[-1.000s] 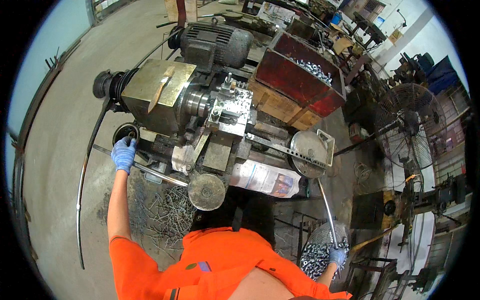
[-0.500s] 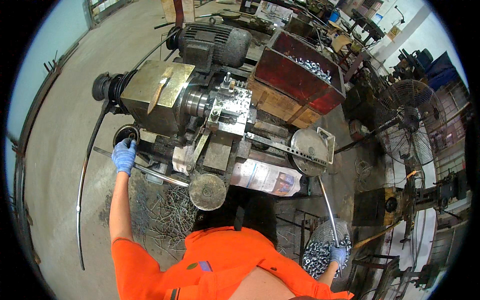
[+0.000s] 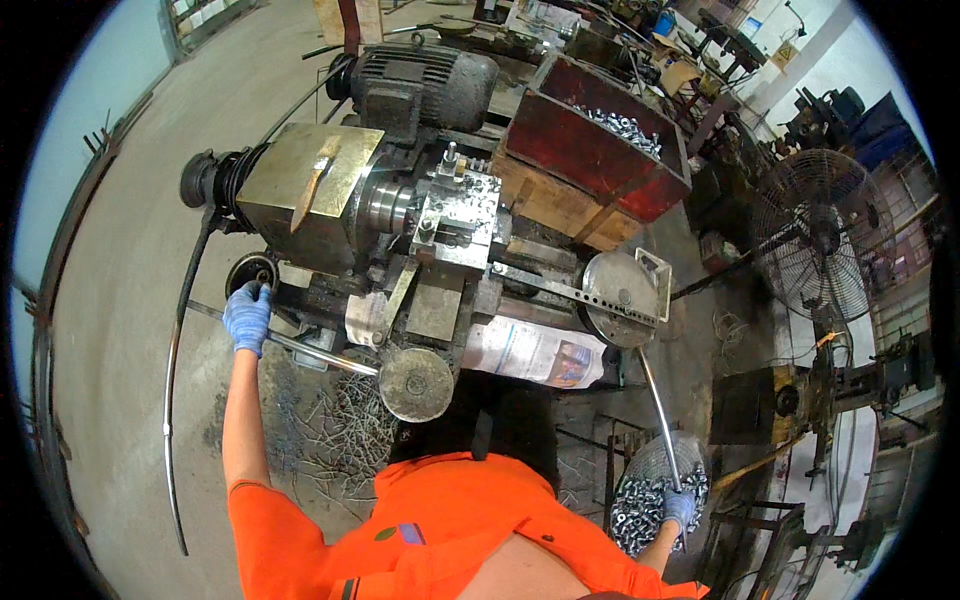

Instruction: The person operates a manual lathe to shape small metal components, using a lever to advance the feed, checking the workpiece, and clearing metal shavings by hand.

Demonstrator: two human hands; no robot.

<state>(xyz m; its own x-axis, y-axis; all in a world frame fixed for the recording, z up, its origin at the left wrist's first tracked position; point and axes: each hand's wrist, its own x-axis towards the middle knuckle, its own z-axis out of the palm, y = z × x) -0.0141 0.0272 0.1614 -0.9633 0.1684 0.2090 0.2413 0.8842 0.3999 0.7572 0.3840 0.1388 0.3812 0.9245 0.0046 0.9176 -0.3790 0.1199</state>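
Note:
My left hand [image 3: 247, 320], in a blue glove, is closed at the near edge of a dark round rimmed part [image 3: 240, 273] on the machine's left end. What its fingertips hold is hidden. My right hand [image 3: 679, 508], gloved too, is wrapped round the lower end of a long steel lever [image 3: 657, 405] that slopes down from a round metal disc [image 3: 612, 290]. Just beneath that hand sits a basket [image 3: 690, 450] filled with small shiny metal parts [image 3: 632, 512]. Between my hands stands the machine with its metal clamping block [image 3: 455, 222] and spindle [image 3: 390, 207].
A red bin [image 3: 560, 130] of metal parts rests on a wooden crate [image 3: 550, 200] behind the machine. An electric motor [image 3: 425, 90] sits at the back. Another steel lever [image 3: 320, 352] crosses near my left arm. Thin scrap [image 3: 345, 425] litters the floor; a caged fan [image 3: 820, 230] stands right.
Both hands keep nearly the same places and grips. The view has shifted slightly, and the hanging rod at the far left appears a little further right.

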